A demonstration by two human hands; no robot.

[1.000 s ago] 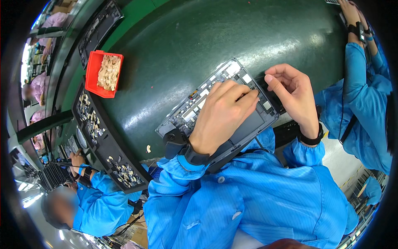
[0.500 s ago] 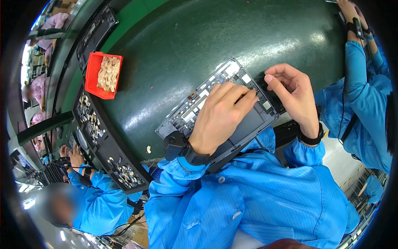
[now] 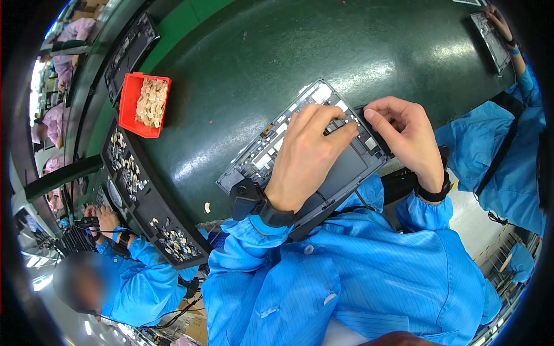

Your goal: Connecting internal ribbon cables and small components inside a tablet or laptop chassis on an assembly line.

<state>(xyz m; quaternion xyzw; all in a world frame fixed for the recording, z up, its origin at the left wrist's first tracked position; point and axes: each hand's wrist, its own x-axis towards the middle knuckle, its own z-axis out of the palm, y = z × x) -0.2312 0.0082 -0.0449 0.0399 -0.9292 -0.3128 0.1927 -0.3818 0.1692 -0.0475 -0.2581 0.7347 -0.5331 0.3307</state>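
Observation:
An opened tablet-like device (image 3: 345, 168), with a grey casing and exposed circuit boards, lies slanted at the table's near edge. My left hand (image 3: 306, 154) rests across it from the lower left. Its bent fingers touch the parts near the upper right, thumb and forefinger slightly apart, with nothing visible between them. Beside the device's right edge is my right hand (image 3: 404, 131), thumb and forefinger brought together at the corner. Whatever those fingertips hold, if anything, is too small to make out. Both wrists wear dark bands.
A red bin (image 3: 130, 108) of small pale pieces stands at the left on the green table (image 3: 242, 69). Below it runs a black tray (image 3: 151, 202) with small loose parts. One pale piece (image 3: 207, 207) lies alone. Co-workers in blue sit on both sides; another opened device (image 3: 490, 43) is far right.
My left thumb and forefinger have parted a little. My right fingers have closed together and moved slightly left. The right co-worker's arms have shifted away, and a device now shows there.

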